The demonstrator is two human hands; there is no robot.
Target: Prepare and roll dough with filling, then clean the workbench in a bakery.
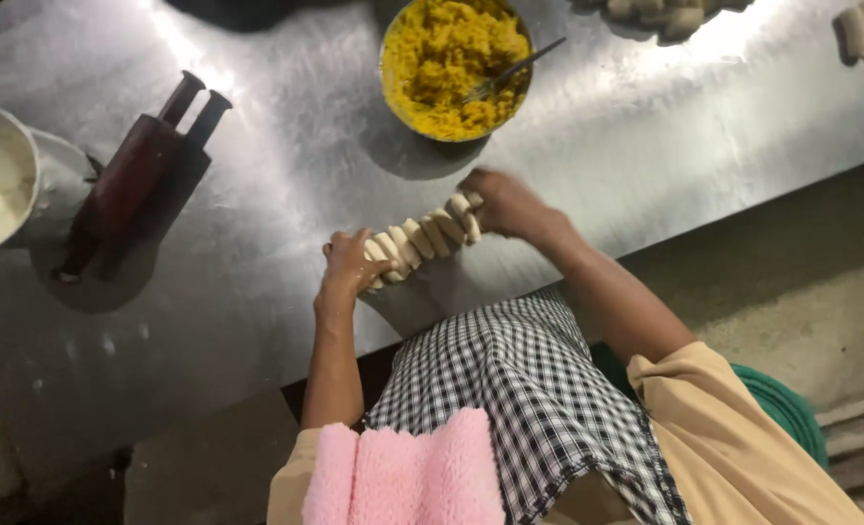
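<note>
Fingers of the left hand (pixel 346 264) and the right hand (pixel 502 202) curl around the two ends of a row of pale dough pieces (pixel 422 236), grasping it between them on the steel table (pixel 257 321). Beyond the right fingers stands a bowl of yellow filling (pixel 442 63) with a spoon (pixel 515 70) in it. Well off past the left fingers lie a dark wooden rolling pin (pixel 126 180) and a metal container of white flour (pixel 4 180).
</note>
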